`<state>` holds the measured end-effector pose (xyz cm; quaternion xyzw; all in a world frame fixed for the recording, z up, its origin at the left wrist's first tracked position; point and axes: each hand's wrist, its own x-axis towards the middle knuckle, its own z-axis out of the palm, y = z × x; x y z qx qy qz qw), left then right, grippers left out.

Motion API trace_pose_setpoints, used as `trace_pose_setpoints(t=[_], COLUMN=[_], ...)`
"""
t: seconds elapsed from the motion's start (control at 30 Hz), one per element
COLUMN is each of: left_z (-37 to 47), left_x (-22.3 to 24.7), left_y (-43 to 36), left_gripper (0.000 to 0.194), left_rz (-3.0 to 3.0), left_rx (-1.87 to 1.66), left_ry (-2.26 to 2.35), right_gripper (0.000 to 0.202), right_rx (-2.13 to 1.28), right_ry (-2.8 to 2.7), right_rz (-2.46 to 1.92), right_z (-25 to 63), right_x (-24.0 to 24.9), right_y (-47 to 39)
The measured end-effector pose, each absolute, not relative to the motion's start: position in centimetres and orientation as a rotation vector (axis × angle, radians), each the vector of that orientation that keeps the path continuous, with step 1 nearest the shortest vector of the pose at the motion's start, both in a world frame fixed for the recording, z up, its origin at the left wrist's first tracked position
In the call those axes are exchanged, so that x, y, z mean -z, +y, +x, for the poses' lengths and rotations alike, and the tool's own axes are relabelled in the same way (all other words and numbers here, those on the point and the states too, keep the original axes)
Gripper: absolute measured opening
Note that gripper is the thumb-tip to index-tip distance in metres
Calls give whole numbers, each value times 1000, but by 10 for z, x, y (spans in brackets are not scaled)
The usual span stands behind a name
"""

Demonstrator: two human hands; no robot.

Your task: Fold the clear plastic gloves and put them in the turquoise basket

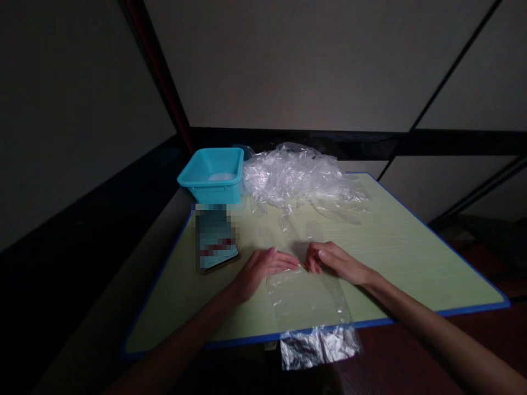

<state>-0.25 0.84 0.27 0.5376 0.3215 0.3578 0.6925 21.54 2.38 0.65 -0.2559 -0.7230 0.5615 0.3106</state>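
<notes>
A thin clear plastic bag lies spread over the near part of the table, its bottom end hanging past the front edge. On the bag's left side rests my left hand, fingers straight, together and flat, palm facing inward. My right hand is at the bag's upper right, with its fingers curled down onto the film. The fingertips of both hands nearly meet in the middle. Narrow strips of the clear film reach beyond my hands toward the back.
A large crumpled heap of clear plastic bags covers the back of the table. At the back left stands a turquoise basin with something whitish inside. A phone, its screen blurred, lies left of my hands. Blue edging borders the pale table.
</notes>
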Motion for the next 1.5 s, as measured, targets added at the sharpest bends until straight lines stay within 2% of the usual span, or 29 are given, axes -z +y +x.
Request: trace_pose_setpoints(t=[0.33, 0.43, 0.47, 0.6, 0.67, 0.73, 0.9, 1.0, 1.27, 1.5], left_z=[-6, -7, -7, -6, -5, -4, -4, -3, -3, -16], left_x=[-7, -8, -8, -5, -3, -2, -2, -1, -3, -14], left_y=[14, 14, 14, 11, 10, 11, 13, 11, 5, 4], left_gripper=[65, 65, 65, 63, 62, 62, 65, 61, 56, 84], left_rz=[1132, 1119, 1129, 1179, 1191, 1207, 1238, 1267, 1372, 1736], left_rx=[-780, -805, -801, -783, -790, -787, -779, -790, -771, -653], left_ry=[668, 675, 688, 732, 735, 735, 743, 754, 725, 475], right_gripper=[56, 46, 48, 86, 93, 90, 61, 53, 41, 35], right_rx=[-1368, -1231, -1054, -611, -524, -436, -156, -188, -741, -774], right_ry=[-1819, -1959, -2187, -2776, -2919, -2992, -2966, -2933, -2584, -2329], right_rz=[-650, -673, -706, -686, -651, -627, -598, -548, -768, -914], right_z=[224, 242, 249, 268, 271, 269, 258, 254, 261, 261], right_x=[-10, -27, -33, -46, -43, -36, -19, -21, -37, -38], right_y=[24, 10, 3, -28, -40, -49, -55, -51, -37, -33])
